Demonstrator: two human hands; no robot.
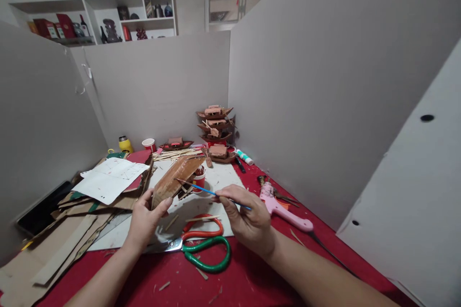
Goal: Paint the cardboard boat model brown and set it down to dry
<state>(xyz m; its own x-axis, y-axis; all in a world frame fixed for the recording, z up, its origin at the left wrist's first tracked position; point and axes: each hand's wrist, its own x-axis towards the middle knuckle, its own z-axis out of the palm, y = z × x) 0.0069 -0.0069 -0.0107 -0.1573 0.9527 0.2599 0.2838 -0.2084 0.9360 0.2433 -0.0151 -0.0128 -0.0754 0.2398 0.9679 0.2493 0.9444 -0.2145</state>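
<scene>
My left hand (147,213) holds a brown model boat hull (178,172) by its near end, tilted over the white sheet. Between the thumb and fingers of my right hand (248,216) is a thin blue brush (207,191), its tip touching the brown surface of the hull. Behind the hull stands a red and white cup (200,180), partly covered by it. Scissors (207,249) with one orange and one green handle lie in front of the hull, between my forearms.
Several finished model boats (216,127) are stacked at the back, near a white bottle (244,156). A pink glue gun (288,213) lies on the right. Cardboard (61,249), a paper template (110,178) and a yellow container (125,144) are at the left.
</scene>
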